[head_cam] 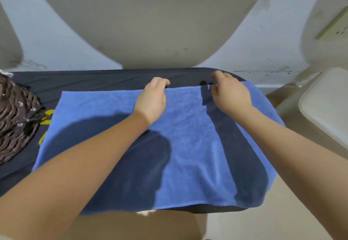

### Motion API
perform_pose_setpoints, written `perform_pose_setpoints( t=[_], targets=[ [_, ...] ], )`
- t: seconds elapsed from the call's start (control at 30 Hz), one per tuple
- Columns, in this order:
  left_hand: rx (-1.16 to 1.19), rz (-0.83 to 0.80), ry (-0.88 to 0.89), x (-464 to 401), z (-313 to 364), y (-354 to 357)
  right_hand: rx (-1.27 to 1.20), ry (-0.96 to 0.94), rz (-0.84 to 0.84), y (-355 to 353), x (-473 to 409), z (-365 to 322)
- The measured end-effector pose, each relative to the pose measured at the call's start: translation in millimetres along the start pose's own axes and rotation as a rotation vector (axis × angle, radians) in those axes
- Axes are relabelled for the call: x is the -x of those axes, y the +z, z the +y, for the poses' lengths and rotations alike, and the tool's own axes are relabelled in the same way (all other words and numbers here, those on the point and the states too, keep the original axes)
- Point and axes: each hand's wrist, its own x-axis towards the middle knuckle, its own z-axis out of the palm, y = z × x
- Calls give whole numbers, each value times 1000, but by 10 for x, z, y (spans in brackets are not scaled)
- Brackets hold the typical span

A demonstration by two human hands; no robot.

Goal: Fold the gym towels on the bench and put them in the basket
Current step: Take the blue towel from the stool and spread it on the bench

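Dark padded surface [94, 81] against a pale wall carries one blue rectangular microfibre towel [188, 145], spread flat, long axis running 9 to 3 o'clock, right end draping off the surface's rounded end. Both hands sit at the towel's far edge, 12 o'clock from the person. Left hand [151, 99] has fingers curled over that edge near its middle, gripping it. Right hand [230, 93] is just beside it toward 2 o'clock, fingers curled at the same edge; looks like a pinch, grip not fully visible. Dark woven wicker basket [17, 119] sits at 9 o'clock, touching distance from the towel's left end, so left hand is nearer. Judgement: next fold pulls the far edge toward 6 o'clock, halving the short axis.
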Motion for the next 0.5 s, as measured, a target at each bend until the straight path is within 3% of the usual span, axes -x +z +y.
perform_pose_setpoints(
  t=[0.17, 0.37, 0.5],
  targets=[
    [-55, 131, 54, 514, -424, -336, -164, -443, -106, 289, -57, -1040],
    [-221, 141, -215, 1124, -986, -1033, -243, -658, -204, 509, -28, -2177],
    [-368, 101, -536, 1643, -1249, -1219, -262, -737, -285, 601, 138, -2770]
  ],
)
